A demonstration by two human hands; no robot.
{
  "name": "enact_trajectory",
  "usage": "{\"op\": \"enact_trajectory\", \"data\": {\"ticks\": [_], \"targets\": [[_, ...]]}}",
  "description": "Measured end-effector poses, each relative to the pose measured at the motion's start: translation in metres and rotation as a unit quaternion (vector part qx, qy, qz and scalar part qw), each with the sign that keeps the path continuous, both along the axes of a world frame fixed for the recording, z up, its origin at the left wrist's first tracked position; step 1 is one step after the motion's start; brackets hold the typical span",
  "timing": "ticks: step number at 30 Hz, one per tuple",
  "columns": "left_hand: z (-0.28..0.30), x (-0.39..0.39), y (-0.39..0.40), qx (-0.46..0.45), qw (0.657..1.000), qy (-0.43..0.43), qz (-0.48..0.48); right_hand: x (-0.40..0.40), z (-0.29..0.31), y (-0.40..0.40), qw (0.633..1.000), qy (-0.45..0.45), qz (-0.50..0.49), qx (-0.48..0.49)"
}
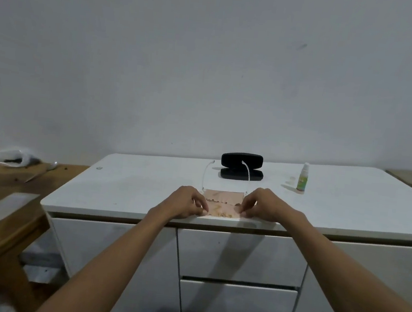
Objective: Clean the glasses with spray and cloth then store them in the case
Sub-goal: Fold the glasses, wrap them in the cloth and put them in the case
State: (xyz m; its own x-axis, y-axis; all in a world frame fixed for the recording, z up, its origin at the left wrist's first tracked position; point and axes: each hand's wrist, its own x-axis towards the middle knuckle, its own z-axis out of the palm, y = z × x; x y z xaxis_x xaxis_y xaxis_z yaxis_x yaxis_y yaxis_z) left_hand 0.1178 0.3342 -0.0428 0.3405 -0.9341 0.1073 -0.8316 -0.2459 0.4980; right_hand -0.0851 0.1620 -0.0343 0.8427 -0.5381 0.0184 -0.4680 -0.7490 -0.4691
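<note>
White cabinet top: cloth hides glasses lenses.

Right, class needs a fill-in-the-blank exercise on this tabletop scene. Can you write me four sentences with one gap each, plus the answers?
1. The black case stands ____, lid raised.
2. The spray bottle stands to the ____ of the case.
3. Both hands, left hand and right hand, pinch the ____.
4. The glasses lie between the cloth and the ____.

Answers: open; right; cloth; case
</note>
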Motion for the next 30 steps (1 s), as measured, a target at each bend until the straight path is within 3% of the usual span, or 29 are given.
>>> {"op": "enact_trajectory", "data": {"ticks": [3, 9, 16, 23, 30], "targets": [[-0.006, -0.001, -0.005, -0.009, 0.999, -0.033, 0.001, 0.003, -0.001, -0.002, 1.0, 0.0, -0.004, -0.014], [-0.007, 0.003, -0.023, -0.118, 0.991, 0.016, 0.064, 0.007, -0.001, -0.011, 0.99, -0.112, -0.074, -0.035], [-0.008, -0.001, -0.049, -0.191, 0.966, 0.057, 0.162, 0.024, -0.002, -0.013, 0.975, -0.142, -0.144, -0.097], [-0.02, -0.008, -0.059, -0.142, 0.968, -0.044, 0.204, 0.035, -0.017, -0.019, 0.974, -0.102, -0.144, -0.142], [-0.02, -0.013, -0.06, -0.189, 0.959, -0.069, 0.199, 0.032, -0.02, -0.015, 0.97, -0.182, -0.096, -0.132]]}}
